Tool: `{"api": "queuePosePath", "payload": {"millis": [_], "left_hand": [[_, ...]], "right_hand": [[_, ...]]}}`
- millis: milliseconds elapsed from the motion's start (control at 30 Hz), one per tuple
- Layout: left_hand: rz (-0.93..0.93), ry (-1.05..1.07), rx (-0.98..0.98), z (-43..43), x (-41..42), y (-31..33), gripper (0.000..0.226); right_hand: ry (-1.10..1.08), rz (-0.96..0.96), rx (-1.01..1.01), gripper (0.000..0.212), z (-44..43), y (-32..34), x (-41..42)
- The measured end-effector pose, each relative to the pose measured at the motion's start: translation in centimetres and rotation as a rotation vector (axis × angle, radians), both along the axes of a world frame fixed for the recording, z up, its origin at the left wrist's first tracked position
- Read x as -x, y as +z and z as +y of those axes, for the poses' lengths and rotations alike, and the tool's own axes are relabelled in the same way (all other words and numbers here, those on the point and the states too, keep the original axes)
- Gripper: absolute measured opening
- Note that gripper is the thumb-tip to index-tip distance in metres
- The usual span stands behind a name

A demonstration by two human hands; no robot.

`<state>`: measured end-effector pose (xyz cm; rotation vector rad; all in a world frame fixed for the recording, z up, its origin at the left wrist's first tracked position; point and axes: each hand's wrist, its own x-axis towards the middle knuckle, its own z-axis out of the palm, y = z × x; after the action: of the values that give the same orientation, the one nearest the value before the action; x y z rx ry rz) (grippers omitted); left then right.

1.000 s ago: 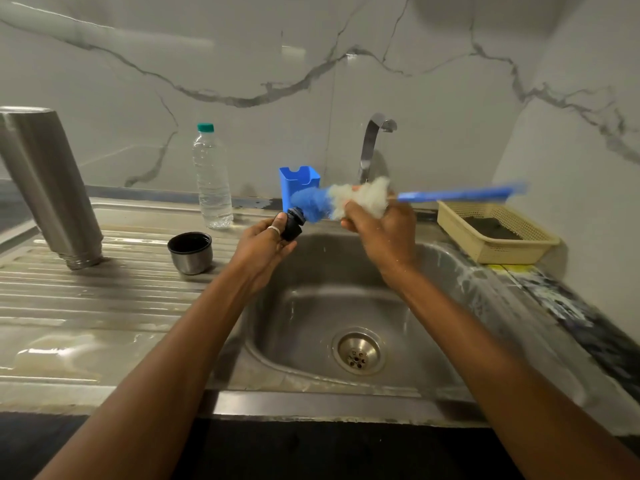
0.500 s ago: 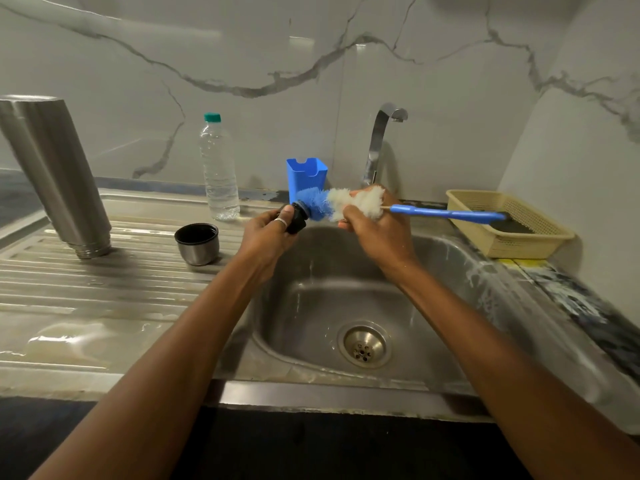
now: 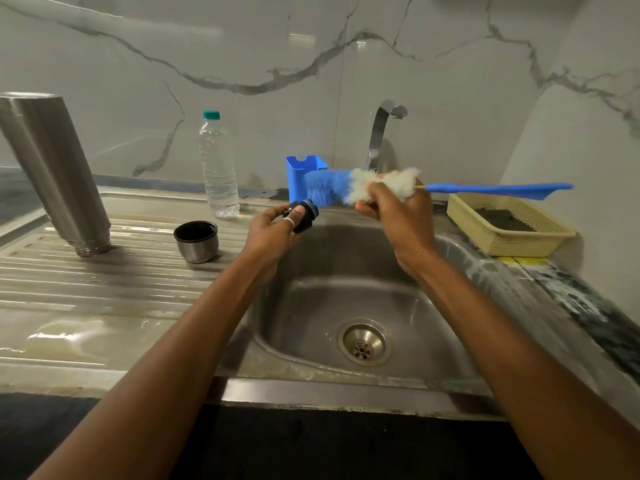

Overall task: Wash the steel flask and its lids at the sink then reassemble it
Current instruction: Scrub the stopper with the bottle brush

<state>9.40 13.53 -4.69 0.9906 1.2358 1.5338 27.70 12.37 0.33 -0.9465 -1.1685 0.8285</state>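
Over the back left rim of the sink (image 3: 346, 292) my left hand (image 3: 277, 230) grips a small black inner lid (image 3: 304, 216). My right hand (image 3: 398, 216) holds a blue bottle brush (image 3: 329, 188) by its white bristle part, the blue bristle tip just above the lid. Its blue handle (image 3: 495, 189) sticks out to the right. The steel flask (image 3: 52, 168) stands upside down on the draining board (image 3: 104, 282) at the far left. The steel cup lid (image 3: 196, 240) sits open side up beside it.
A clear water bottle (image 3: 218, 168) with a green cap stands at the back of the draining board. A blue holder (image 3: 298, 178) and the tap (image 3: 381, 133) are behind the sink. A beige basket (image 3: 509, 223) sits at the right. Water lies on the draining board.
The brush tip has come away from the lid's face and now lies just above it. The brush handle has levelled out. Both hands stay over the sink's back rim.
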Motion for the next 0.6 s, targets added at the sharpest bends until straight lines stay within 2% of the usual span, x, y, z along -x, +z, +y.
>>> {"api": "queuePosePath", "payload": {"millis": [100, 233, 367, 433, 600], "left_hand": [[-0.052, -0.032, -0.004, -0.2, -0.4, 0.0, 0.032], [-0.132, -0.004, 0.004, -0.4, -0.2, 0.3, 0.017], [-0.113, -0.052, 0.024, -0.1, 0.1, 0.2, 0.038], [-0.094, -0.066, 0.044, 0.0, -0.5, 0.2, 0.042], [-0.134, -0.035, 0.122, 0.4, -0.5, 0.2, 0.025]], "right_hand": [[0.049, 0.246, 0.101, 0.004, 0.3, -0.2, 0.2], [0.068, 0.412, 0.215, 0.008, 0.5, -0.7, -0.2], [0.071, 0.431, 0.225, 0.007, 0.9, -0.9, -0.3], [0.083, 0.429, 0.226, 0.006, 1.1, -1.3, -0.2], [0.082, 0.39, 0.183, 0.007, 1.0, -1.5, -0.3]]}}
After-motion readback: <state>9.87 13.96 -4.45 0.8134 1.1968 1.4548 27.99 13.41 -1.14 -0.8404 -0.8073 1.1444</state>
